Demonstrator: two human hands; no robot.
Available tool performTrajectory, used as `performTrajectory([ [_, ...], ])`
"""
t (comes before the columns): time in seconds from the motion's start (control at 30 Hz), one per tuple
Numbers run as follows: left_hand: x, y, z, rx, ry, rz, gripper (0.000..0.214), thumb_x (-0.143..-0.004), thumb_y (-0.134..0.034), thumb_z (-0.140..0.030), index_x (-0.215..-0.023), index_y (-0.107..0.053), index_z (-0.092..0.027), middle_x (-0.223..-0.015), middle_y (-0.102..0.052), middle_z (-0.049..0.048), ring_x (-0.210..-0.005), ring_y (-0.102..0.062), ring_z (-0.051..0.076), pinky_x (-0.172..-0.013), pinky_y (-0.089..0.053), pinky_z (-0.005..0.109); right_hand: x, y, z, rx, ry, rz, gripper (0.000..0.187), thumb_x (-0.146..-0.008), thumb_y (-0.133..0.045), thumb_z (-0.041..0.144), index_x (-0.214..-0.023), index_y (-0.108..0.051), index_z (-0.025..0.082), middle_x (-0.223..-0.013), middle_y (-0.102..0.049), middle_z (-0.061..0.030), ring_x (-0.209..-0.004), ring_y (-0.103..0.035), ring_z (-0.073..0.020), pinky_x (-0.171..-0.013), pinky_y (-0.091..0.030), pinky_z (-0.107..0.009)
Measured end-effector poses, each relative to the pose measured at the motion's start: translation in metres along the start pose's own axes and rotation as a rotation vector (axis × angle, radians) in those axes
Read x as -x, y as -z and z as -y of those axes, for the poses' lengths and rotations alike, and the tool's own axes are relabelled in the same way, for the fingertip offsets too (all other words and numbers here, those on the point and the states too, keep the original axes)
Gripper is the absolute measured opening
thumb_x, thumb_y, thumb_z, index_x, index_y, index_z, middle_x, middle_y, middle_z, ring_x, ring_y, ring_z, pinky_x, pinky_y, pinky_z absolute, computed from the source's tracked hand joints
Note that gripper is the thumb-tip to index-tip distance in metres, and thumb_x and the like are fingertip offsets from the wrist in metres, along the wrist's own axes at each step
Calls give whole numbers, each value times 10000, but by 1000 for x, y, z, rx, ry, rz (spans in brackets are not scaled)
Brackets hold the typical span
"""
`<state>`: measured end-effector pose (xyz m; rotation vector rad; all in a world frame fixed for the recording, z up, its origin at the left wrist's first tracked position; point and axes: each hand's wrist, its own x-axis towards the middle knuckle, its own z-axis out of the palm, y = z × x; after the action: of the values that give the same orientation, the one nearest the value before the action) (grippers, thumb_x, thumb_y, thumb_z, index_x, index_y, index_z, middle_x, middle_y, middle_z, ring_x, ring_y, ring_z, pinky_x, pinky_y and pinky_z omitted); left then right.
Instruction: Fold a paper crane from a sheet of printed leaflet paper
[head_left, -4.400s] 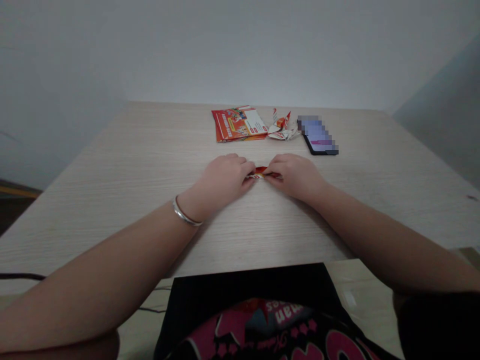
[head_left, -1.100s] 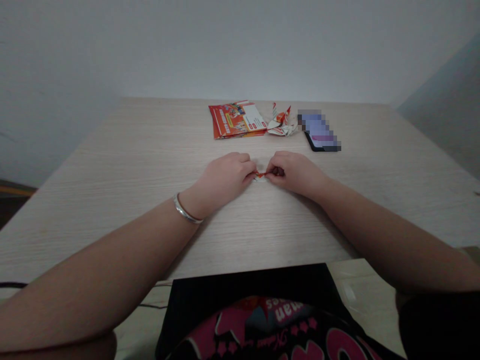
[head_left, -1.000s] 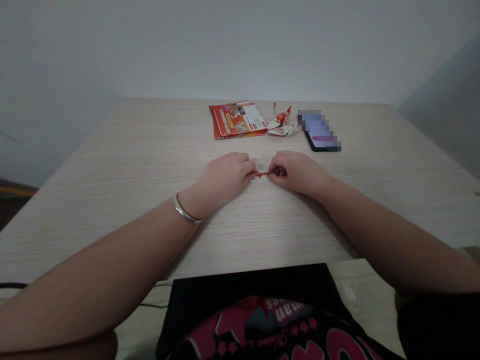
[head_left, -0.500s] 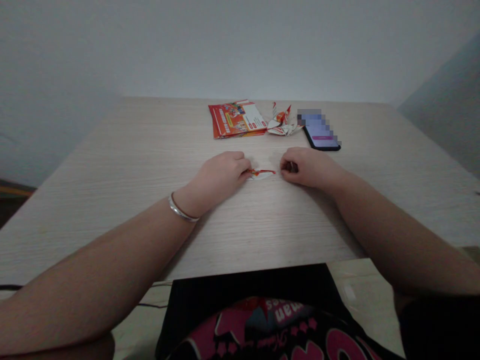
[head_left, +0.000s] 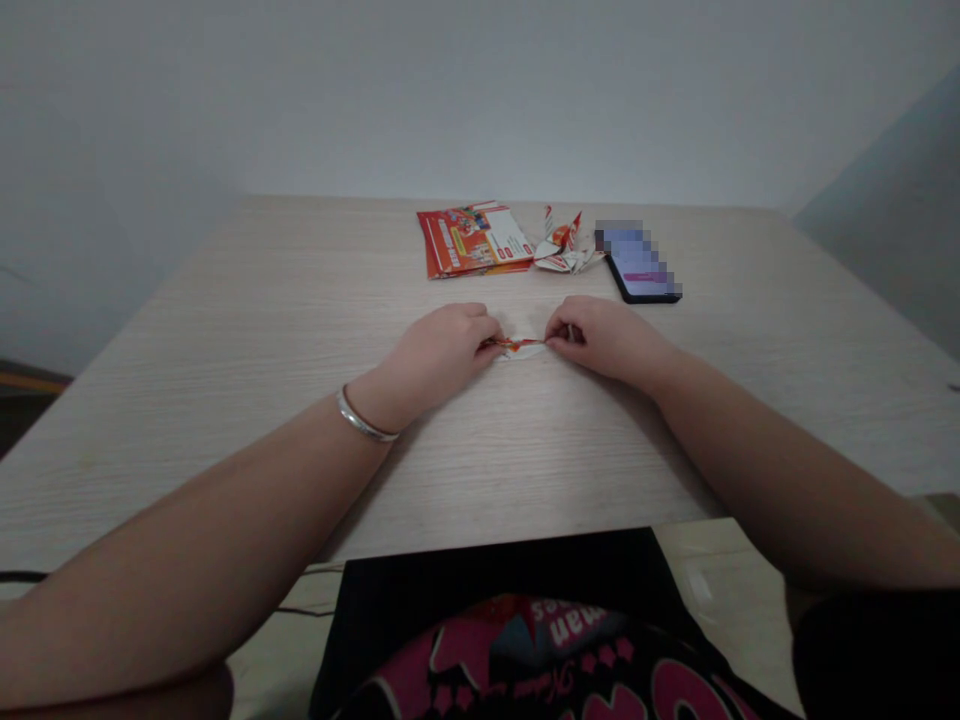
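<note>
A narrow piece of folded paper [head_left: 523,349], white with red and orange print, is stretched between my two hands just above or on the table. My left hand [head_left: 450,345], with a silver bangle on its wrist, pinches the paper's left end. At the right end, the thumb and fingertips of my right hand [head_left: 600,335] are closed on its tip. Fingers cover both ends, so its full shape is hidden.
Beyond my hands lie a stack of red and white printed leaflets [head_left: 472,240], some folded paper pieces [head_left: 566,250] with pointed tips, and a phone [head_left: 641,265] with its screen lit. The pale wooden table [head_left: 300,260] meets a wall at the back.
My right hand has moved slightly left and now pinches the right end of the folded paper, from which it was apart before. My left hand stays in place.
</note>
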<state>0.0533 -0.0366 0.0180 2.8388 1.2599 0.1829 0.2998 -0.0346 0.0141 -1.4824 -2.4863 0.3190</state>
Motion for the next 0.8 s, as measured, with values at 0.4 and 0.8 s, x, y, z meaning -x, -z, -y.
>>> performTrajectory([
  [0.4,-2,-6,-8,259,112,-145,227,-947,-638,-174,-1143,-748,-138,-984,-791,86,-847,-706,206,-790,-533,312,-7,-12,20,-72,121,-122,149,-905,-679,192,-1016,-776,168,-987,-765,-99,-911,-659,-234,-850,-477,-354],
  [0.8,0,2,3,-5,50,8,261,-1000,-555,-192,-1053,-802,-126,-995,-749,114,-943,-698,252,-846,-530,353,-2,-9,8,0,95,-140,91,-888,-697,146,-935,-771,170,-942,-755,-91,-886,-652,-230,-818,-468,-344],
])
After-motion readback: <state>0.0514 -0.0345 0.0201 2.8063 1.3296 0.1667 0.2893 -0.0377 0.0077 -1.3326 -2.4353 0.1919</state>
